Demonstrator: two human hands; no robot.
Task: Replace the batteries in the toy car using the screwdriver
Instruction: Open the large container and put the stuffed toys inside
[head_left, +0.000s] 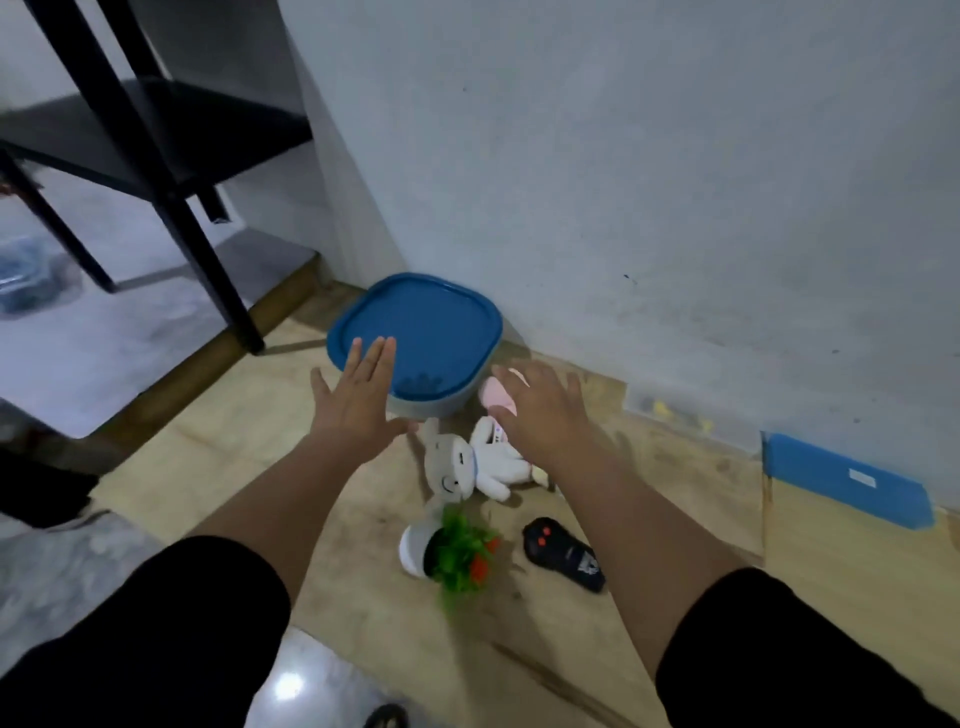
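Note:
A grey container with a blue lid (421, 332) stands on the floor against the wall. My left hand (358, 400) hovers over its near left edge, fingers spread, holding nothing. My right hand (543, 405) is stretched out to the container's right, open, above a pink object (496, 397) and a white plush bunny (475, 462). A black remote control with red buttons (563, 553) lies nearer to me on the floor. No toy car or screwdriver is visible.
A tipped white pot with a green artificial plant (449, 553) lies beside the remote. A black metal table frame (156, 150) stands at the left. A blue flat piece (847, 480) leans at the wall's base on the right.

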